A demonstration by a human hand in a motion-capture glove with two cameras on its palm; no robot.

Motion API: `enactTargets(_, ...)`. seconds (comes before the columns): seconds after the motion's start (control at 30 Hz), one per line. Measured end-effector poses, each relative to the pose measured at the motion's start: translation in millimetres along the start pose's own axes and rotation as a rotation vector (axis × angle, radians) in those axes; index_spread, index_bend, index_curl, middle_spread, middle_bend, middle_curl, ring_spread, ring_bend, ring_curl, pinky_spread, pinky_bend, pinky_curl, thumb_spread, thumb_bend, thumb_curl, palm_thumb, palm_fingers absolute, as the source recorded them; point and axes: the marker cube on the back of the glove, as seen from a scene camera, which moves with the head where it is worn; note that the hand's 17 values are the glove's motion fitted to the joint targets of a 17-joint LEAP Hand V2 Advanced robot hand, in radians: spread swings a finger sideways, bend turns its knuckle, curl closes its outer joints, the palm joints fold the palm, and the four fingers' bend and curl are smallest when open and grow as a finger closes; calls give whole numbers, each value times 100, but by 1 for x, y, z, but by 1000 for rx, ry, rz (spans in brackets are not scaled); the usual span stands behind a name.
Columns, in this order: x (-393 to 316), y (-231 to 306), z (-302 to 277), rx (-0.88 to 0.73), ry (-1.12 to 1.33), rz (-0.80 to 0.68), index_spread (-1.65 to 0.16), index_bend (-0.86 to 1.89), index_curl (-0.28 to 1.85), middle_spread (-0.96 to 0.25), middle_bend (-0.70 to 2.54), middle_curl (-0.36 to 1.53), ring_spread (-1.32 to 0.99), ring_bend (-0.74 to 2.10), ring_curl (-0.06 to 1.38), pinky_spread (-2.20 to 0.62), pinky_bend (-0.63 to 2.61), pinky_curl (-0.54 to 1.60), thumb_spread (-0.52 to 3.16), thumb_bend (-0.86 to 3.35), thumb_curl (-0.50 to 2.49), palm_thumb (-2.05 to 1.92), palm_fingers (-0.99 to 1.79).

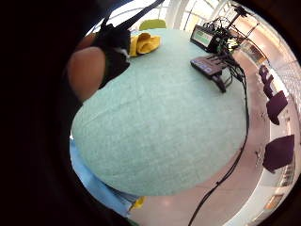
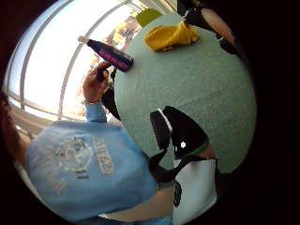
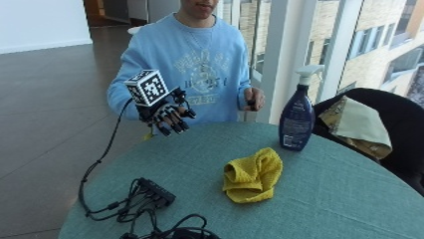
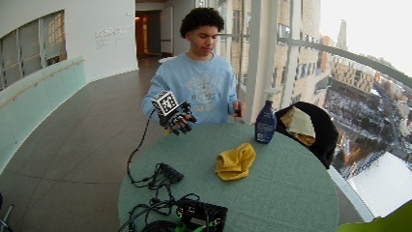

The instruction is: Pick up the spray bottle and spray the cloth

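Observation:
A dark blue spray bottle (image 3: 296, 115) with a white trigger head stands upright near the far edge of the round green table (image 3: 331, 199). A crumpled yellow cloth (image 3: 253, 175) lies in front of it, a short way apart. My gloved right hand (image 3: 169, 115) hangs in the air over the table's near-person edge, well to the left of both, fingers loosely drooping and holding nothing. The thumb side palm view shows the bottle (image 2: 110, 54) and the cloth (image 2: 171, 36) far off across the table. The person's bare left hand (image 3: 254, 98) holds a small dark object beside the bottle.
A black box with a tangle of cables (image 3: 154, 193) lies on the table's front left. A dark chair draped with a pale cloth (image 3: 361, 124) stands right of the bottle. More electronics (image 4: 201, 213) sit at the table's near edge.

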Motion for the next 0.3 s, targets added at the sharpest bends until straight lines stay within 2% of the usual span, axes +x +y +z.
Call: enactTargets(0.3, -4, -2, 2, -13, 12, -5, -39, 10, 21, -7, 29, 44, -1, 27, 34, 22, 28, 37, 112, -1, 33, 65, 66)
